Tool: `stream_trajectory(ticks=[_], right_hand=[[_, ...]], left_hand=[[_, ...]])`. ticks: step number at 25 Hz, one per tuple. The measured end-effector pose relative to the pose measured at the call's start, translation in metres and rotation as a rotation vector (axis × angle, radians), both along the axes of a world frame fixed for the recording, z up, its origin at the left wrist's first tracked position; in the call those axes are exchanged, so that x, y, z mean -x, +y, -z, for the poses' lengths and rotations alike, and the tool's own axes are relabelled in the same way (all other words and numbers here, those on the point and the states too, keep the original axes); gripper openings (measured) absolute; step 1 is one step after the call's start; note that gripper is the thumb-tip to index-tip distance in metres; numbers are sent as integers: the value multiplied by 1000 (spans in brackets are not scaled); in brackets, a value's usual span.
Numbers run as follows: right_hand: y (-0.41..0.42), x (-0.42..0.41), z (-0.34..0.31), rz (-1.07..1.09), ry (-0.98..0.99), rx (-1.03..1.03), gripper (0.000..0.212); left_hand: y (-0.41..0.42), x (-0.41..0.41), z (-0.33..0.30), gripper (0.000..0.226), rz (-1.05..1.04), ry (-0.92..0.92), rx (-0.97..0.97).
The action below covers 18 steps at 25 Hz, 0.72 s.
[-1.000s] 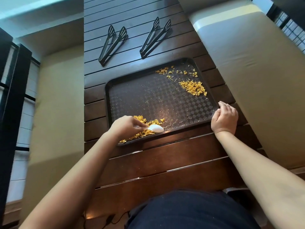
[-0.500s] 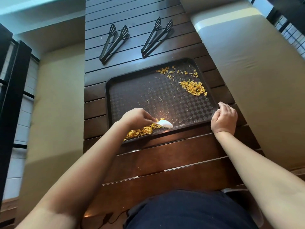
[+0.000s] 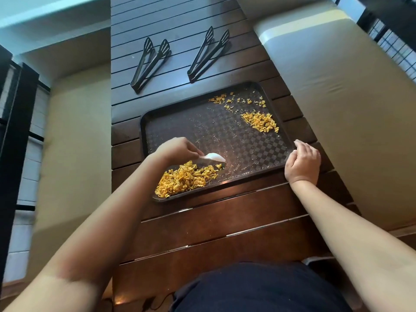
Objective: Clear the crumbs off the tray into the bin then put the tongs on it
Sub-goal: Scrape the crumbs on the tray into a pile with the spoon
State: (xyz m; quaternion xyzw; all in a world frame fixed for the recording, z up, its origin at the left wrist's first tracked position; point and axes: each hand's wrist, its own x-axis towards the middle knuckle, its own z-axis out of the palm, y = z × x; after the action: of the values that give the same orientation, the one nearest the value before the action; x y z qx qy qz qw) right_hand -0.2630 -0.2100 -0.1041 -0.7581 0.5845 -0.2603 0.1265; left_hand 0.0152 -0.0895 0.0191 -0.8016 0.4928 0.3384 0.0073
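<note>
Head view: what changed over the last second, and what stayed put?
The left hand, holding the white spoon, moved up the tray, uncovering the near crumb pile. The right hand stays at the tray's corner; the far crumbs and both tongs are unmoved.

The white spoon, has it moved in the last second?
Yes. The white spoon in the left hand has moved away from the tray's near rim, towards its middle.

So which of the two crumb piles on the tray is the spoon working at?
The big near-left pile, right below the white spoon held by the left hand. The smaller pile lies untouched at the tray's far right.
</note>
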Motion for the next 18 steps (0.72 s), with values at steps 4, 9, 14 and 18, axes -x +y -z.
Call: stream_trajectory(ticks=[4, 9, 14, 18], right_hand=[[0, -1, 0, -2, -5, -6, 49], [0, 0, 1, 2, -2, -6, 49], [-1, 0, 1, 1, -3, -22, 51], [0, -1, -1, 7, -11, -22, 50]], left_hand=[[16, -7, 15, 22, -42, 68, -99], [21, -21, 14, 20, -62, 129, -155], [1, 1, 20, 22, -109, 212, -84], [3, -9, 22, 20, -88, 267, -294]])
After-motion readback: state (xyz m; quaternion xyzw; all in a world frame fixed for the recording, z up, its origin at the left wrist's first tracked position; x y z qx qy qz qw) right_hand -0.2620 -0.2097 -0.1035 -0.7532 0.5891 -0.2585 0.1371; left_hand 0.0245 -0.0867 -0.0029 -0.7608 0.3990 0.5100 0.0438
